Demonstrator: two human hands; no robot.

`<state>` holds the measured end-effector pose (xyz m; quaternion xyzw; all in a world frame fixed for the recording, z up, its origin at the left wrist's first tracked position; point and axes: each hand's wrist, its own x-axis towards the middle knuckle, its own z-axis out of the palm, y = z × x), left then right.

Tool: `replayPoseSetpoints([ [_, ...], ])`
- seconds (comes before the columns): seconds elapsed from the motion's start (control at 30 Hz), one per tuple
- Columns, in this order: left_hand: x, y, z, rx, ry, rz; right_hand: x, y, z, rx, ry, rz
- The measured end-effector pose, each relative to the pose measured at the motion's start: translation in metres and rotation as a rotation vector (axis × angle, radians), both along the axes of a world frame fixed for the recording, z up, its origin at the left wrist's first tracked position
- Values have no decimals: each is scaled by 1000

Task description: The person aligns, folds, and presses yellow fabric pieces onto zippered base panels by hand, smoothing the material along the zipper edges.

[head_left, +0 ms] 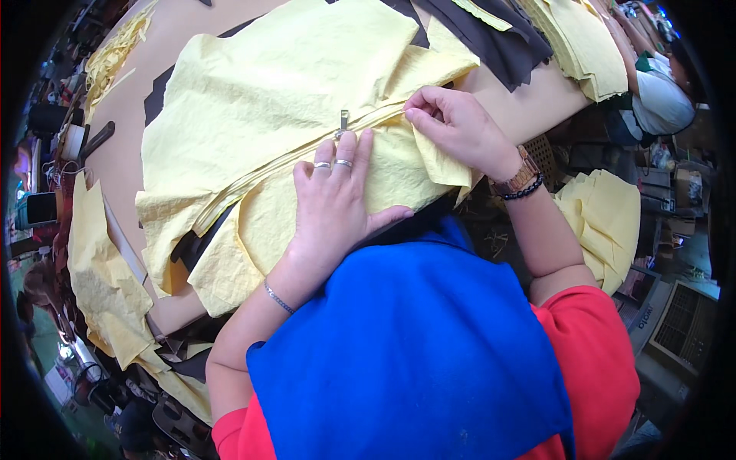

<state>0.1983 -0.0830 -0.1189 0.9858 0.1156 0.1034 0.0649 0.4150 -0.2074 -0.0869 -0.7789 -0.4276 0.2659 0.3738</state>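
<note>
A large piece of pale yellow fabric (284, 84), wrinkled and folded in places, lies across the table before me. A narrow layered seam strip (268, 171) runs across it, from lower left to upper right. On the strip stands a small metal zipper pull (343, 120), right by my left fingertips. My left hand (331, 195) lies flat on the fabric just below the pull, fingers stretched out and thumb spread to the right. Farther right, my right hand (464, 130) pinches the fabric's edge at the strip between thumb and forefinger. Dark cloth shows under the yellow layers.
The tan tabletop (126, 157) holds a stack of yellow pieces (579, 42) and dark cloth (498, 46) at the far right, and yellow scraps (115, 57) at far left. More yellow fabric (107, 268) hangs off the left edge. Another person (663, 96) sits at right.
</note>
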Motion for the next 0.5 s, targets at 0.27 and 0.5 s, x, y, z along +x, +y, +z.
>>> replayPoseSetpoints([
  [0.27,0,-1,1,-7,-8,7,5,3,-10,-78,287,-3],
  [0.5,0,1,2,-2,-8,1,9,2,-18,-75,-62,-30],
])
